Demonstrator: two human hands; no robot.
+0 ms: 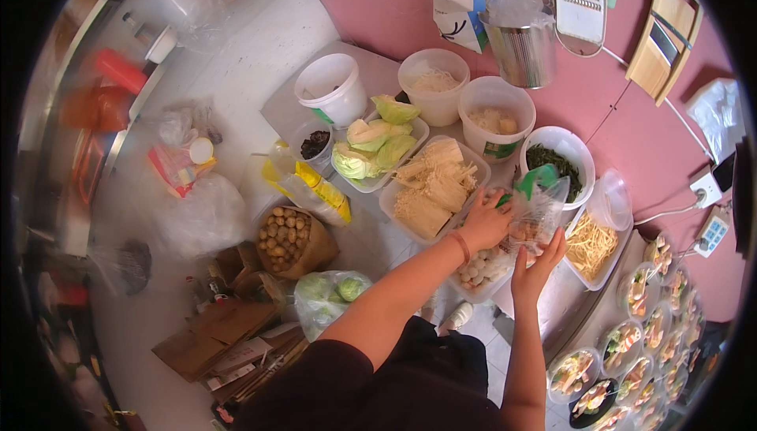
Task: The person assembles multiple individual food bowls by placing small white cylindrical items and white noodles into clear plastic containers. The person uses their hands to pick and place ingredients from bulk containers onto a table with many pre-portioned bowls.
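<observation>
While filled bowls [607, 361] already stand at the right of the head view, the clear bag [547, 204], held above the tub [482, 295] of pale pieces, seems to have contents left, so that part looks unfinished. The left hand [485, 226], fingers curled, grips the bag's left side; the right hand [536, 269], half open, cups its lower end between thumb and fingers.

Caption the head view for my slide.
Left hand and right hand at a clear plastic bag, near cabbage wedges, enoki-like mushrooms and dark greens.
</observation>
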